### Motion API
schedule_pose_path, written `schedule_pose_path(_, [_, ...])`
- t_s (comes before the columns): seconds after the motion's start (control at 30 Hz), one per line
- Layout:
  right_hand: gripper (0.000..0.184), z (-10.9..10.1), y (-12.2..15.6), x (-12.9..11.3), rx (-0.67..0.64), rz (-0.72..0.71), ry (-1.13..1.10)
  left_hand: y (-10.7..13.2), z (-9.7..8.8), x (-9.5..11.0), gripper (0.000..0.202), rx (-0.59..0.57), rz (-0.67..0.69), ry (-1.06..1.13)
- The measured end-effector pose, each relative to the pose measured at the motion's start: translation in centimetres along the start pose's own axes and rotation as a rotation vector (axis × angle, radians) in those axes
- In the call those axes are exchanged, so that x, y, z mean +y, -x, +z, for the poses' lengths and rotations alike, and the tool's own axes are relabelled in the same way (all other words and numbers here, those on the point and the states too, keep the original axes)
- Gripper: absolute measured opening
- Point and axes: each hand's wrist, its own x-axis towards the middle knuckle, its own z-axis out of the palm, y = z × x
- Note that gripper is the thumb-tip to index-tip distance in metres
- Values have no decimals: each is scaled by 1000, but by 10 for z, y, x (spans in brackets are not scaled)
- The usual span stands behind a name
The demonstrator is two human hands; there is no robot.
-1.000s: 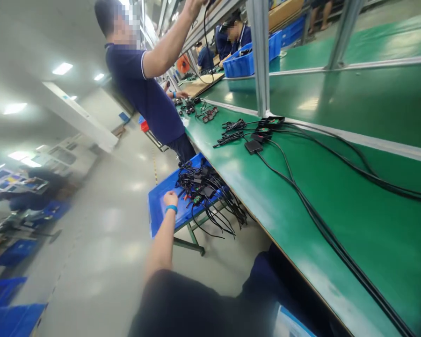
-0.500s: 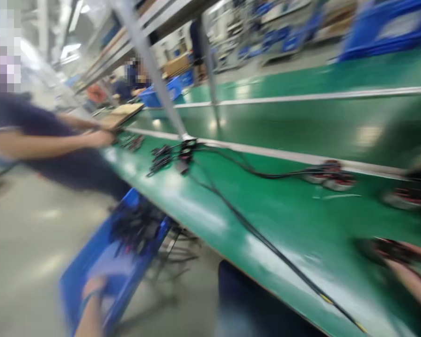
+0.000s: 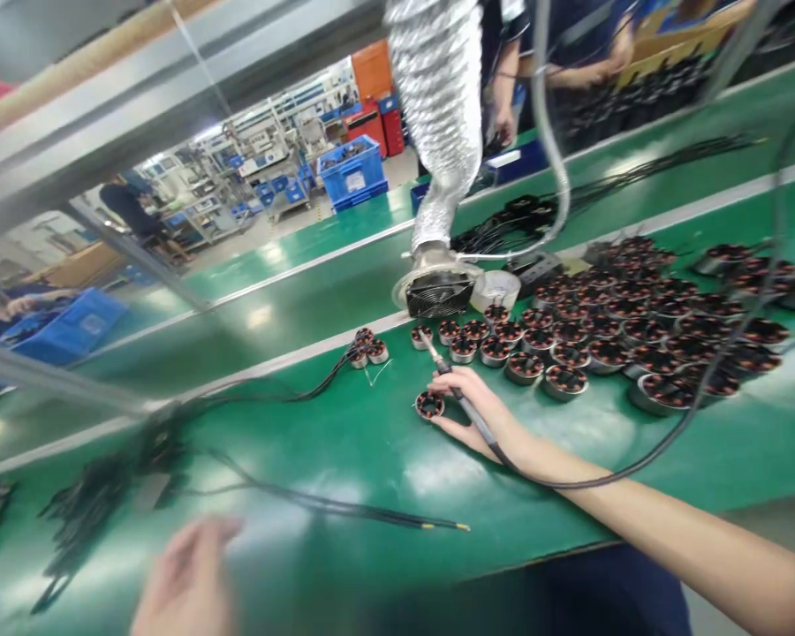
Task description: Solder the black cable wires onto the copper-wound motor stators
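right hand [image 3: 480,415]: ours, curled closed around a soldering iron [image 3: 462,397], with fingertips [image 3: 445,382] against a copper-wound motor stator [image 3: 429,405] at centre frame. left hand [image 3: 185,579]: ours, lower left, blurred, loosely open, holding nothing we can see. further stators [image 3: 609,327] crowd the green bench [image 3: 384,459] right of centre; a foil-ducted fume extractor [image 3: 439,283] stands at their upper left; black cables [image 3: 99,486] lie at lower left.

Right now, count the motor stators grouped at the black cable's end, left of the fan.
3, on the green bench: back stator, front-left stator, right stator; none looks hidden.
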Motion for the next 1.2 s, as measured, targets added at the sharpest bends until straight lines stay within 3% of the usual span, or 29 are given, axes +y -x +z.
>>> schedule_pose_path(0.03, [47,-1,2,0,6,1,-14,-2,31,4,28,-58,-7,68])
schedule_pose_path(0.17, [55,-3,5,2,-1,4,-62,-1,152,39,25,-502,64,243])
schedule_pose_path(0.23, [58,-4,5,2,-6,10,-85,2,191,56,26,-614,171,242])
schedule_pose_path(0.3, [60,-4,6,2,-21,22,-106,5,212,63,25,-646,250,209])
schedule_pose_path(0.53, [63,-4,8,0,-69,54,-142,17,220,52,23,-767,300,116])
schedule_pose_path(0.7, [62,-4,7,1,-67,66,-139,19,222,50,20,-633,366,92])
schedule_pose_path(0.93, [62,-7,5,-3,-76,66,-151,24,223,52,21,-681,381,68])
schedule_pose_path(1.2, [58,-10,4,-5,-79,43,-134,22,222,56,14,-560,500,174])
